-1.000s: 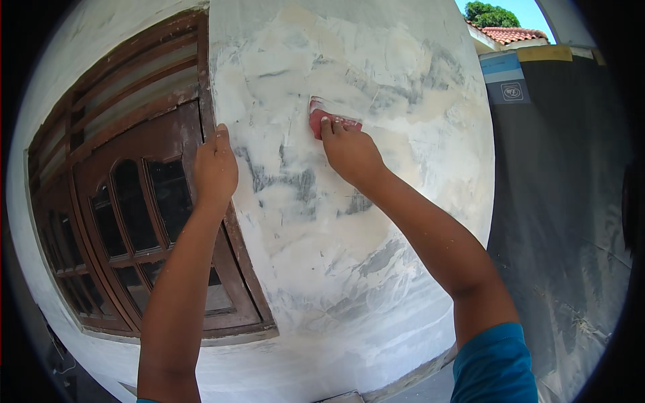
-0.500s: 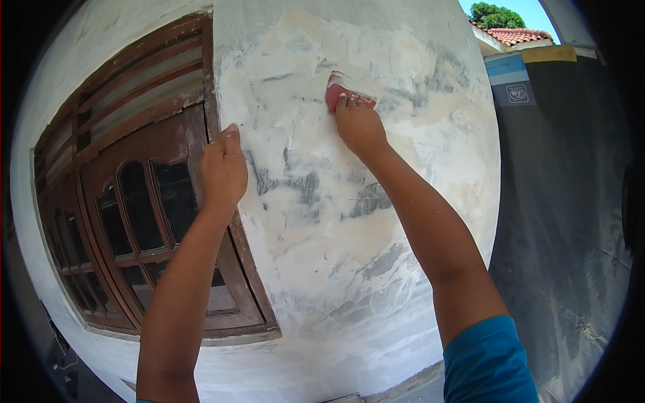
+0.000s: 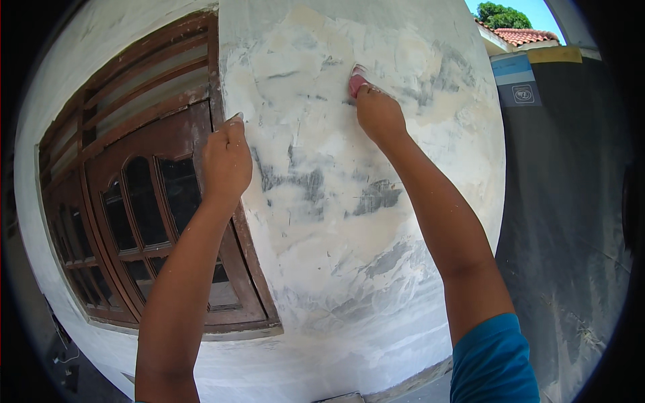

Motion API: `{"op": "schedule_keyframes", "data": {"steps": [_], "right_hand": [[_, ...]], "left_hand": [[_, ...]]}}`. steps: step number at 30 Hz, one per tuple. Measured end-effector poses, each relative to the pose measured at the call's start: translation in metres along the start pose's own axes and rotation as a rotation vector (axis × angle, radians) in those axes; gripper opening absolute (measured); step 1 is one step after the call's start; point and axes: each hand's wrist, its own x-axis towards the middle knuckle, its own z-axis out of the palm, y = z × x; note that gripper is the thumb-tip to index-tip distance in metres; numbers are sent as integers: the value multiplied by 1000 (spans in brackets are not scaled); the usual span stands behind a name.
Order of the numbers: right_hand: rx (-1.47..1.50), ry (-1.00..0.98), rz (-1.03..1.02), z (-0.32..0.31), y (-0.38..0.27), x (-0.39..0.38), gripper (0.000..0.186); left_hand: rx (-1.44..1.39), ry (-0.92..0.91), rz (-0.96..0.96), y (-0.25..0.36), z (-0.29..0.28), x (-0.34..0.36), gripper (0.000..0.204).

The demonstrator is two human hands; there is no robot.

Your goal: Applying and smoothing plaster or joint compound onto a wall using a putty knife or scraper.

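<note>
My right hand [image 3: 381, 115] is closed around a red, flat putty spreader [image 3: 357, 82] smeared with white. The spreader is held against the upper part of a wall [image 3: 322, 255] patched with white, cream and grey filler. Most of the spreader's face is hidden by my fingers and by its tilt. To the left, my left hand [image 3: 227, 158] is raised beside the upright of a brown wooden window frame [image 3: 213, 74], its fingers curled in and the thumb pointing up. Whether anything is inside those fingers cannot be made out.
Brown shutters with dark glass panes [image 3: 141, 201] fill the left side, slats above them. A dark sheet [image 3: 564, 168] hangs at the right, next to the wall's edge. Beyond it are a red tiled roof [image 3: 527, 36] and a tree [image 3: 502, 15].
My right hand and the spreader have moved a little right across the wall, and the spreader has turned more edge-on. My left hand has stayed near the window frame, slightly shifted.
</note>
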Motion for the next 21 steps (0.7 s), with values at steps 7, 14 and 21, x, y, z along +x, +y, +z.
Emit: {"op": "schedule_keyframes", "data": {"steps": [7,14,21], "right_hand": [[197,-185,-155,-67,-80,-61,14],[-23,291,-2,-37,-10,49,10],[-160,79,-324,6,-87,-23,42]], "left_hand": [[31,20,-48,-20,-11,-3,47],[21,8,-15,-10,-2,1,47],[20,-10,-23,-19,-6,2,47]]}}
